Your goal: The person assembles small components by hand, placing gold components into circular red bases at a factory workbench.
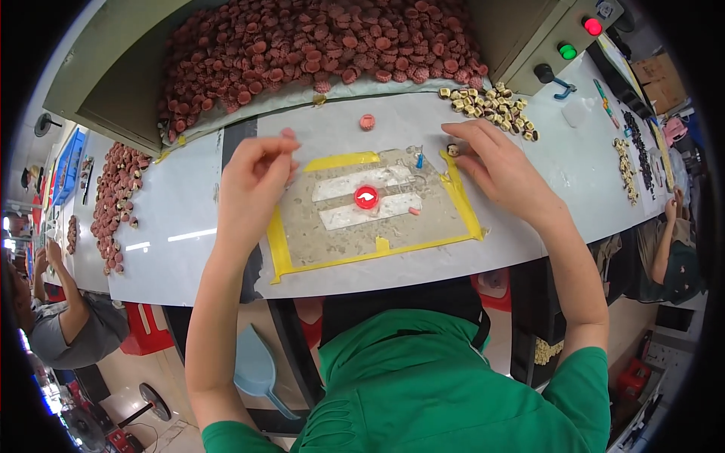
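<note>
Between the two hands, a little nearer the body, a round red dish (pixel 366 198) with a white patch in it sits on a grey work mat (pixel 332 245) edged with yellow tape (pixel 377 253) on the bench (pixel 181 260). The left hand (pixel 260 174) is raised over the far left part of the mat, its thumb and fingers drawn close together; whether the pink bit at their tips is a held piece, I cannot tell. The right hand (pixel 498 166) has its thumb and forefinger slightly parted, with one cream-and-dark piece (pixel 453 150) between them; whether it is gripped, I cannot tell. There is one red dish, lying across two white strips (pixel 362 183), one small blue object (pixel 420 161) just left of the right hand, one small pink bit (pixel 414 211) nearer the body, and one lone pink cup (pixel 367 122) between and slightly beyond the hands. Farther beyond them lies a heap of pink cups (pixel 325 45), too many to count; a cluster of cream-and-dark pieces (pixel 495 106), likewise uncounted, lies just beyond the right hand.
</note>
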The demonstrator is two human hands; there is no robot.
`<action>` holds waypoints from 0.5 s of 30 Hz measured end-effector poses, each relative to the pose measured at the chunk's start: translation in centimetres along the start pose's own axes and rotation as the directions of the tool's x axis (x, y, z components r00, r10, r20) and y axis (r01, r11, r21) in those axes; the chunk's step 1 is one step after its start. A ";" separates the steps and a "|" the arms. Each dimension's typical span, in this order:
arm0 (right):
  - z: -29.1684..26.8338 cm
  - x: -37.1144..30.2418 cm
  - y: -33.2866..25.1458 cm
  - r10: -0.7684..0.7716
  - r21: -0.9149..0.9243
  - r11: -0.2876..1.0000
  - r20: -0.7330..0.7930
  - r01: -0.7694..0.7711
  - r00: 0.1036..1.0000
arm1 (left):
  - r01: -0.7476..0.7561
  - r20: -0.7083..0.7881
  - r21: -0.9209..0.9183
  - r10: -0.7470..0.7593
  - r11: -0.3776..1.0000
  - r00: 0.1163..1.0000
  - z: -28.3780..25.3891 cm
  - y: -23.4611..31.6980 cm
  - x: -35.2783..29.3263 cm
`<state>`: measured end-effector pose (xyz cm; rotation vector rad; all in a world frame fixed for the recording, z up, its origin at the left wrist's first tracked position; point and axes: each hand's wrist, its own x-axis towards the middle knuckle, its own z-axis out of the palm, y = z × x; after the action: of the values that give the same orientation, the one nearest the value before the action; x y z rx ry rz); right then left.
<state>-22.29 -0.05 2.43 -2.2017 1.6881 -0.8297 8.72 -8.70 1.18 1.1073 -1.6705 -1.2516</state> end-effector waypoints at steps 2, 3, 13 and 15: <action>-0.2 0.1 0.2 -0.027 -0.011 1.000 0.030 0.027 0.999 | -0.022 -0.034 0.160 0.027 0.987 0.999 -0.7 -0.8 -1.8; -0.1 0.3 0.4 -0.073 -0.073 0.994 0.067 0.077 0.995 | -0.017 -0.044 0.159 0.024 0.987 0.999 -1.0 -0.8 -2.2; -0.4 0.8 -1.9 0.024 -0.195 0.981 0.165 0.009 0.986 | -0.194 -0.119 0.514 0.293 0.836 0.949 -3.7 1.1 -0.6; 0.1 0.8 -2.0 -0.016 -0.184 0.982 0.159 0.045 0.987 | -0.165 -0.156 0.520 0.284 0.838 0.946 -5.0 -0.5 0.3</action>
<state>-20.49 -0.16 3.63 -2.3509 1.7212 -0.5069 13.27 -10.64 1.91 1.2496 -1.9323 -0.5178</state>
